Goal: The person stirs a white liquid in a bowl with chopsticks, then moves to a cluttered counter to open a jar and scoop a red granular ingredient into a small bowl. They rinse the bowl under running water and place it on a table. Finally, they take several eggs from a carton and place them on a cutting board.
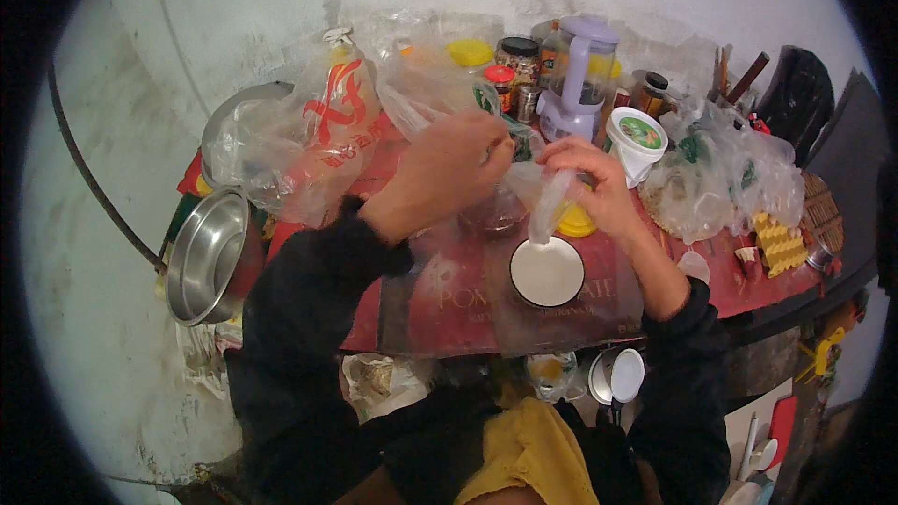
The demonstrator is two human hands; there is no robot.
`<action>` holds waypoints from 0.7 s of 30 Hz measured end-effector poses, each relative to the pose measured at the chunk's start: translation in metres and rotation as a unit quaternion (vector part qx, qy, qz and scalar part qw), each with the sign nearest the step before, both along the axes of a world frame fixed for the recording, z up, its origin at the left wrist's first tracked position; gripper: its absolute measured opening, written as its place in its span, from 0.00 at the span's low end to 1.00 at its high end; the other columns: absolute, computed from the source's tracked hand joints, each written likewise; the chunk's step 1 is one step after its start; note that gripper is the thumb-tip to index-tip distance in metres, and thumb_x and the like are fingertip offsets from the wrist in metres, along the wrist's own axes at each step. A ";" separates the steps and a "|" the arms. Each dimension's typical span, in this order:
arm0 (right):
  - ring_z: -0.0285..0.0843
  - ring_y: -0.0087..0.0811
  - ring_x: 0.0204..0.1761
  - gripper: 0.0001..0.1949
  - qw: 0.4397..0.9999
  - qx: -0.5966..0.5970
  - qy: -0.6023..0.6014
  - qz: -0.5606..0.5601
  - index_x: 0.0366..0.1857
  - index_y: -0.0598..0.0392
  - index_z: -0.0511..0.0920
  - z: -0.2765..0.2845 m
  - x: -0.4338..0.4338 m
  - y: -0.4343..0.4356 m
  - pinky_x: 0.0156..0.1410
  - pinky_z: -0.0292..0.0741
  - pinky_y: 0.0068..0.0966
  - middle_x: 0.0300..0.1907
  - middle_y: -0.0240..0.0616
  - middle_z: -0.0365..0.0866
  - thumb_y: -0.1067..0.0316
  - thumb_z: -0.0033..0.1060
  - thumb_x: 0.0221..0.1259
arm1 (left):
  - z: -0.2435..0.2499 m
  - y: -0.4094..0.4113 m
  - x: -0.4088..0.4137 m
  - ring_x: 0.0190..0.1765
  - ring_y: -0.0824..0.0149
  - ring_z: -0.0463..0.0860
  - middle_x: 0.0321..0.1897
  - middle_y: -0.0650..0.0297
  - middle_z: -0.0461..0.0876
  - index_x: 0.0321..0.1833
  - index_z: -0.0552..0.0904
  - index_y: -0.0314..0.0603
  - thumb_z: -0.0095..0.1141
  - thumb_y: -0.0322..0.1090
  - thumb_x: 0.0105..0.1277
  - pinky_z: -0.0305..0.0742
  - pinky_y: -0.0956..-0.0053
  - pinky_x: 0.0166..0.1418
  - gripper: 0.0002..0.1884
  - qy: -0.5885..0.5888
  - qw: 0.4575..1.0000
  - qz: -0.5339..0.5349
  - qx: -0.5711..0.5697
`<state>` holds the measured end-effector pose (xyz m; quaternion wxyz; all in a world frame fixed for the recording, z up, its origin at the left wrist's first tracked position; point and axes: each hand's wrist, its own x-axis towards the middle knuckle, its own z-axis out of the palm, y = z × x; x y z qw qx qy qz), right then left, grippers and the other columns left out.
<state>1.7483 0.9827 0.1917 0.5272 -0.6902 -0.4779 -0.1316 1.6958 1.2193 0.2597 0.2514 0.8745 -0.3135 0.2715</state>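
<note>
A translucent plastic bag is stretched between my two hands above the red tabletop. My left hand is curled into a fist around part of it, slightly blurred. With thumb and fingers my right hand pinches the bag, and a twisted end hangs below the fingers. Under that end sits a round white bowl with a dark rim; whether the end touches it I cannot tell. A yellow lid shows behind the bag, partly hidden. Beside it stands a clear container, mostly covered by my left hand.
Left are a steel basin and a red-printed plastic bag. Along the wall stand a lavender blender, several jars and a white tub. Right lie crumpled plastic bags and a yellow sponge. White-lidded pans sit below.
</note>
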 end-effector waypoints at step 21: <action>0.54 0.56 0.74 0.35 0.981 -0.106 0.148 -0.071 0.73 0.56 0.57 -0.040 -0.058 0.025 0.73 0.62 0.41 0.73 0.60 0.54 0.59 0.60 0.65 | -0.078 -0.015 0.146 0.41 0.51 0.84 0.36 0.49 0.85 0.41 0.85 0.37 0.53 0.33 0.57 0.75 0.55 0.45 0.13 0.203 0.828 -0.016 0.522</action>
